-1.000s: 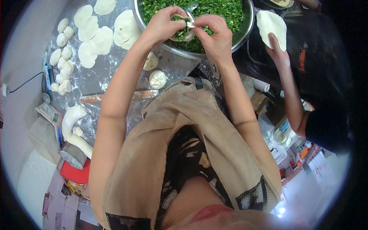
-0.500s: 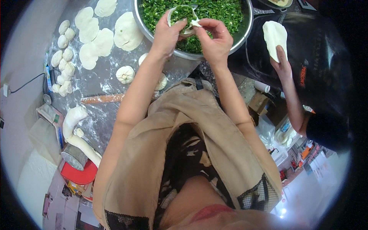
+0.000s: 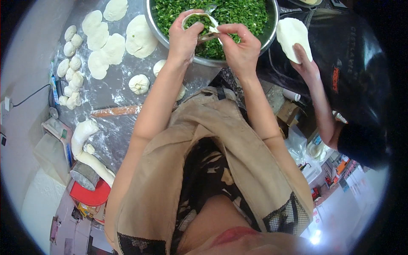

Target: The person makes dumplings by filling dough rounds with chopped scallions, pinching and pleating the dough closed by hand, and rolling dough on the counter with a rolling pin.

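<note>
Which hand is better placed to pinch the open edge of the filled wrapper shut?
Right, probably. The left hand cups the dough wrapper with green filling over the metal bowl, so it is occupied. The right hand already has its fingertips on the wrapper's rim.

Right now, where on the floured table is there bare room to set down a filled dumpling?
Bare patch between the rolling pin and the dough rope. Another beside the sealed dumpling. Crowded: flat wrappers and dough lumps up left.

One metal bowl (image 3: 272,36); one rolling pin (image 3: 114,111); one sealed bun (image 3: 139,83); five flat wrappers (image 3: 139,36).
</note>
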A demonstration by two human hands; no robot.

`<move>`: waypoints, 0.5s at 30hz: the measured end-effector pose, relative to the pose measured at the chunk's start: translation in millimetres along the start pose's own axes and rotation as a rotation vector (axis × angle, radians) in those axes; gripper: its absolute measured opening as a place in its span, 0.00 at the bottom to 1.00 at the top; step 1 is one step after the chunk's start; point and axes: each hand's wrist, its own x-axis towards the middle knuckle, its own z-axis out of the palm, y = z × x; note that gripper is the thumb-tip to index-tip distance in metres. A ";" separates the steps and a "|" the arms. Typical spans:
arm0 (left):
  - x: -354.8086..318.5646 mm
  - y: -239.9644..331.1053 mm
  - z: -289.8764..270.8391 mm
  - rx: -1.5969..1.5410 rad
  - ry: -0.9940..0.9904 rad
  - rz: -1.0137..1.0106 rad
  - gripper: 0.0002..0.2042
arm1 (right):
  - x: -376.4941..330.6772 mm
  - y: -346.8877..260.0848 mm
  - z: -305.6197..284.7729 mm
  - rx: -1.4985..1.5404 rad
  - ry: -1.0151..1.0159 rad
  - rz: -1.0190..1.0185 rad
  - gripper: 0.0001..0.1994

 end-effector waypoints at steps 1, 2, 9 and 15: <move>-1.5 0.2 -0.4 0.004 0.011 0.004 0.13 | -0.8 -0.6 -0.6 -0.028 0.041 -0.057 0.05; -1.5 0.3 -1.1 0.005 0.014 0.005 0.13 | 5.9 -0.3 -0.5 -0.120 0.052 -0.178 0.04; -3.6 6.2 1.3 0.006 -0.014 -0.033 0.13 | 5.7 0.6 0.9 -0.045 0.035 -0.114 0.04; -14.3 23.4 -3.5 -0.337 -0.209 -0.143 0.19 | 6.5 0.5 -5.6 -0.006 -0.046 0.168 0.05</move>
